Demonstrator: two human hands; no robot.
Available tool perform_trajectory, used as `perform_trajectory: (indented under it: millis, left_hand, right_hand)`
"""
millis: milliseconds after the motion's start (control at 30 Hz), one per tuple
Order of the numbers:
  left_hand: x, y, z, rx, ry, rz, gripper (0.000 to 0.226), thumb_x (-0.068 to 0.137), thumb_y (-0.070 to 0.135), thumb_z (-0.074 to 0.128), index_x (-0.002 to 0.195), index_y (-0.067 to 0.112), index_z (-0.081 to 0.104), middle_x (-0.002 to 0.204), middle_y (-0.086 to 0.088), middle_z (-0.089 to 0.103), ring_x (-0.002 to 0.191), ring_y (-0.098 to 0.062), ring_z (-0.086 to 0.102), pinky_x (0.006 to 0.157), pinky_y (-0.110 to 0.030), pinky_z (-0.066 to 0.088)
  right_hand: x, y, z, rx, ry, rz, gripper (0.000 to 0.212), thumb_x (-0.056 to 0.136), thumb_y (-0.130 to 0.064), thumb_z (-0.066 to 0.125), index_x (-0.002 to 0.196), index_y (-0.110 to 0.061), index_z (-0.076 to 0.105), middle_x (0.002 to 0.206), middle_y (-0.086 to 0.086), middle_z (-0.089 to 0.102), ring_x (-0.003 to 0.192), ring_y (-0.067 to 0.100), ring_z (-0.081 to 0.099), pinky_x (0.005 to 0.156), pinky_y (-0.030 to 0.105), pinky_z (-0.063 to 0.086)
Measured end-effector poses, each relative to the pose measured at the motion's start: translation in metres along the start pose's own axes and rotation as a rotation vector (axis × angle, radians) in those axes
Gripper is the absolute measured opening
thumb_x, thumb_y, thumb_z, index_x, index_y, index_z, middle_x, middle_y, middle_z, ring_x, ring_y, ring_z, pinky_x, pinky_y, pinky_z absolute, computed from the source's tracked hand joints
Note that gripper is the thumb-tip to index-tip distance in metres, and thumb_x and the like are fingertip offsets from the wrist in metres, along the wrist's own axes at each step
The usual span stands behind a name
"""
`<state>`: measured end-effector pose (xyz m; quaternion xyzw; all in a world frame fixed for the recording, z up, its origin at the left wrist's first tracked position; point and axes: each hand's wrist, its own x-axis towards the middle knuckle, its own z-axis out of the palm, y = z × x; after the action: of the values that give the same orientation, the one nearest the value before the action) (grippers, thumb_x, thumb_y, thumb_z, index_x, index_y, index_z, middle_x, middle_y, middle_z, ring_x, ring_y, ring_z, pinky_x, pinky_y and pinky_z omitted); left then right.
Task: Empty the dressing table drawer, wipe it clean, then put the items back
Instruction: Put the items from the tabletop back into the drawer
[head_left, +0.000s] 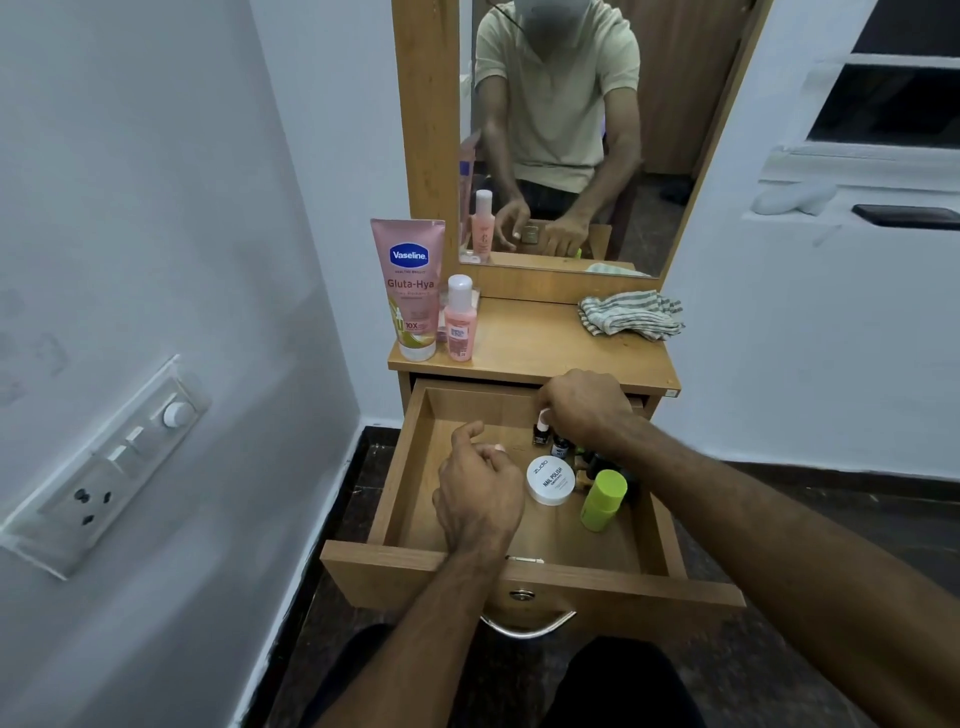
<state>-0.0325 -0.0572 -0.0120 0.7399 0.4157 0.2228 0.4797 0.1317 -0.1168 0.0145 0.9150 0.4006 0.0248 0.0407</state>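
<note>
Here the right hand (584, 410) pinches a small dark nail-polish bottle (541, 431) in the open wooden drawer (405, 499), likely emptying it. The left hand (480, 493) hovers beside it, loosely curled, holding nothing. Next, lift the bottle onto the tabletop beyond.

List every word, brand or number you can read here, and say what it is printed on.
"Vaseline", "Gluta-Hya" and "10X": on the pink tube standing on the dressing table top.
"zudio" and "NAIL POLISH": on the lid of the white round tub in the open drawer.
Small pink bottle: label too small to read.
Green bottle and dark nail polish bottles: print too small or hidden.
</note>
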Motion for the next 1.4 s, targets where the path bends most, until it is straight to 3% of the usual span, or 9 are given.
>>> perform_trajectory:
  millis: [367, 500, 667, 767, 933, 1033, 1167, 1300, 1400]
  left_hand:
    - [0.002, -0.001, 0.001, 0.01, -0.004, -0.009, 0.037, 0.098, 0.024, 0.055, 0.133, 0.032, 0.049, 0.1, 0.013, 0.064, 0.103, -0.013, 0.059, 0.098, -0.047, 0.049]
    - [0.001, -0.004, 0.002, -0.006, 0.008, 0.025, 0.036, 0.097, 0.022, 0.056, 0.131, 0.031, 0.05, 0.098, 0.014, 0.063, 0.101, -0.012, 0.06, 0.095, -0.045, 0.05]
    - [0.002, -0.003, 0.002, -0.027, 0.018, 0.027, 0.036, 0.097, 0.021, 0.057, 0.131, 0.032, 0.052, 0.098, 0.015, 0.062, 0.101, -0.009, 0.059, 0.089, -0.039, 0.051]
    - [0.001, -0.003, 0.001, -0.048, 0.011, 0.03, 0.036, 0.097, 0.02, 0.056, 0.13, 0.032, 0.052, 0.097, 0.015, 0.062, 0.1, -0.01, 0.059, 0.089, -0.041, 0.052]
    - [-0.001, 0.0, -0.001, -0.089, 0.029, 0.045, 0.035, 0.096, 0.017, 0.056, 0.128, 0.031, 0.054, 0.094, 0.018, 0.061, 0.101, -0.009, 0.059, 0.09, -0.039, 0.051]
    - [-0.002, 0.002, -0.004, -0.106, 0.034, 0.053, 0.035, 0.097, 0.018, 0.056, 0.129, 0.031, 0.054, 0.095, 0.019, 0.06, 0.101, -0.009, 0.059, 0.091, -0.04, 0.052]
    - [-0.004, 0.003, -0.006, -0.163, 0.025, 0.062, 0.031, 0.1, 0.022, 0.054, 0.128, 0.033, 0.054, 0.095, 0.02, 0.059, 0.099, -0.008, 0.06, 0.09, -0.041, 0.053]
    - [-0.008, 0.001, -0.01, -0.333, -0.012, 0.096, 0.016, 0.102, 0.03, 0.052, 0.115, 0.038, 0.058, 0.091, 0.009, 0.069, 0.075, -0.001, 0.065, 0.066, -0.025, 0.048]
    - [-0.007, 0.008, -0.016, -0.533, -0.083, -0.031, 0.022, 0.104, 0.037, 0.049, 0.11, 0.025, 0.067, 0.086, -0.002, 0.074, 0.066, -0.014, 0.07, 0.053, -0.026, 0.049]
  right_hand:
    - [-0.004, -0.003, -0.005, -0.006, -0.026, 0.024, 0.013, 0.095, -0.029, 0.065, 0.106, -0.029, 0.072, 0.101, 0.001, 0.072, 0.091, 0.024, 0.064, 0.071, 0.036, 0.052]
    - [0.001, -0.004, -0.03, 0.14, 0.058, 0.061, 0.015, 0.091, -0.038, 0.066, 0.102, -0.03, 0.074, 0.093, -0.01, 0.073, 0.085, 0.016, 0.066, 0.07, 0.033, 0.054]
    - [0.026, -0.028, -0.067, 0.493, 0.237, -0.045, 0.065, 0.086, -0.046, 0.075, 0.144, -0.035, 0.048, 0.127, -0.011, 0.063, 0.1, 0.01, 0.06, 0.075, 0.033, 0.046]
    - [0.043, -0.047, -0.074, 0.586, 0.213, -0.064, 0.081, 0.082, -0.043, 0.08, 0.151, -0.032, 0.039, 0.142, -0.005, 0.056, 0.108, 0.014, 0.059, 0.084, 0.037, 0.052]
    - [0.058, -0.061, -0.06, 0.762, 0.134, 0.015, 0.049, 0.092, -0.027, 0.073, 0.139, -0.022, 0.057, 0.129, -0.002, 0.067, 0.111, 0.02, 0.063, 0.095, 0.045, 0.054]
    - [0.053, -0.057, -0.055, 0.767, 0.198, 0.047, 0.032, 0.094, -0.024, 0.069, 0.125, -0.018, 0.066, 0.112, -0.004, 0.071, 0.102, 0.02, 0.065, 0.089, 0.042, 0.055]
    - [0.021, -0.032, -0.06, 0.812, 0.24, 0.032, 0.024, 0.086, -0.03, 0.071, 0.11, -0.029, 0.067, 0.092, -0.017, 0.067, 0.086, 0.011, 0.065, 0.075, 0.035, 0.054]
    - [-0.028, -0.009, -0.068, 0.72, 0.149, -0.058, 0.028, 0.076, -0.043, 0.074, 0.102, -0.031, 0.07, 0.088, -0.013, 0.071, 0.079, 0.008, 0.065, 0.069, 0.038, 0.055]
    - [-0.054, -0.001, -0.067, 0.375, 0.092, -0.145, 0.032, 0.078, -0.049, 0.068, 0.107, -0.035, 0.066, 0.093, -0.013, 0.069, 0.084, 0.015, 0.064, 0.062, 0.033, 0.045]
